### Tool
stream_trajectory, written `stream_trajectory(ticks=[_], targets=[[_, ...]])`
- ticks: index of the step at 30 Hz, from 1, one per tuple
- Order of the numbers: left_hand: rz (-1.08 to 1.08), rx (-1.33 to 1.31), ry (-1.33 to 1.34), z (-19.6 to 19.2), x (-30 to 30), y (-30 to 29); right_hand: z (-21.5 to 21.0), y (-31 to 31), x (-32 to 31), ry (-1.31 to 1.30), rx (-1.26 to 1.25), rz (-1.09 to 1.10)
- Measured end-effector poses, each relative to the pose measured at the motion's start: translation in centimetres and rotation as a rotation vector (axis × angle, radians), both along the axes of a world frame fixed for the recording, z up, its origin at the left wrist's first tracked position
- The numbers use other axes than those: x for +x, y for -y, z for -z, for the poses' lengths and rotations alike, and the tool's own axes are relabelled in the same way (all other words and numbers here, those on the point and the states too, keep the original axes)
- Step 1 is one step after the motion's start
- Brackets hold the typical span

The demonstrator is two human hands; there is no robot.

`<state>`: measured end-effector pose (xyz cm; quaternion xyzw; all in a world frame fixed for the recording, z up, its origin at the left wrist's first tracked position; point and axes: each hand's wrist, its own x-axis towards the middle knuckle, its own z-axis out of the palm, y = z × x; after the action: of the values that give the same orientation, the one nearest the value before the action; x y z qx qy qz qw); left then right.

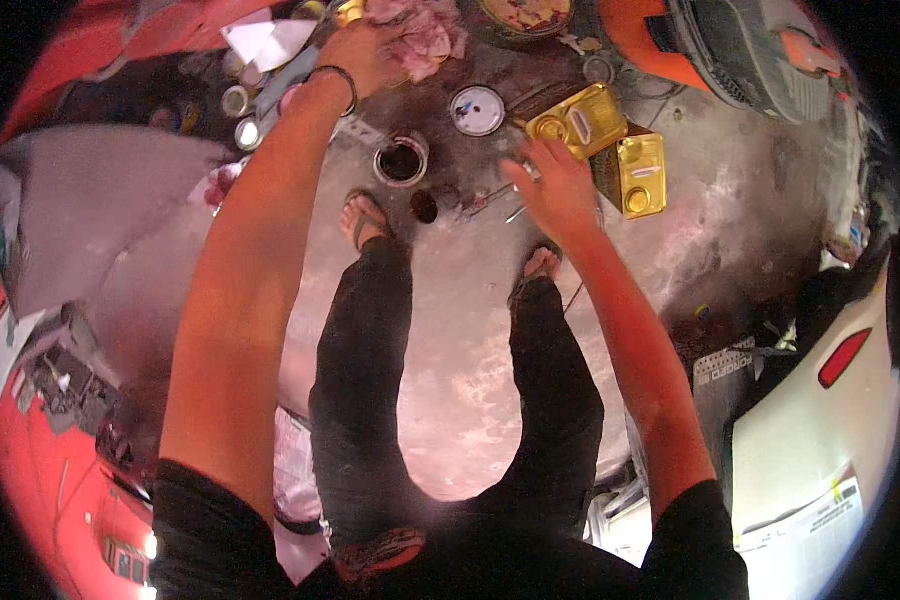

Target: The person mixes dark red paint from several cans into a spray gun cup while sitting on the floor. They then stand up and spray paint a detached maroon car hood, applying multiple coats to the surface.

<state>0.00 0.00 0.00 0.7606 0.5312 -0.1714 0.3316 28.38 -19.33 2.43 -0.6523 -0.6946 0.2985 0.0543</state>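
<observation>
My left arm stretches far forward, a dark band on its wrist. My left hand (358, 58) is beside a crumpled pink rag (425, 38), close to a small gold container (350, 11) at the top edge. Its fingers are turned away, so what they hold is hidden. My right hand (558, 195) is somewhat blurred, fingers apart, just on the near side of a gold rectangular can (580, 118) lying on the floor. A second gold can (642, 176) lies to its right. Below the right fingers shows a thin metal rod (515, 213); I see no grip on it.
Between my hands are an open round can (402, 160) with dark contents and a stained white lid (477, 110). Several small jars stand near my left forearm. A red car panel (120, 45) is at far left, a grey sheet (100, 200) below it, a white bumper (820, 440) at right.
</observation>
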Motion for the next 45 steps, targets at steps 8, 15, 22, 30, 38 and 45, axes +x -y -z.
stream_trajectory(ticks=[8,15,22,30,38,45], targets=[[-0.671,0.601,0.337,-7.8,0.1,20.0,-2.4,18.4,12.5,0.107,-0.588,-0.327],[-1.157,-0.006,0.266,-13.0,9.1,44.6,6.0,15.3,9.8,0.181,-0.377,-0.626],[-1.044,-0.101,0.535,-4.0,12.6,49.6,16.6,5.8,1.0,0.237,-0.015,-0.726],[-1.314,-0.246,0.992,12.2,14.6,50.4,22.2,4.6,-0.9,0.218,-0.248,-0.927],[-1.744,-0.666,1.347,9.6,11.7,45.0,11.1,10.2,-3.1,-0.256,0.176,-0.805],[-1.573,-0.349,2.019,5.2,7.7,42.5,4.5,13.1,-7.3,-0.429,0.361,-0.697]])
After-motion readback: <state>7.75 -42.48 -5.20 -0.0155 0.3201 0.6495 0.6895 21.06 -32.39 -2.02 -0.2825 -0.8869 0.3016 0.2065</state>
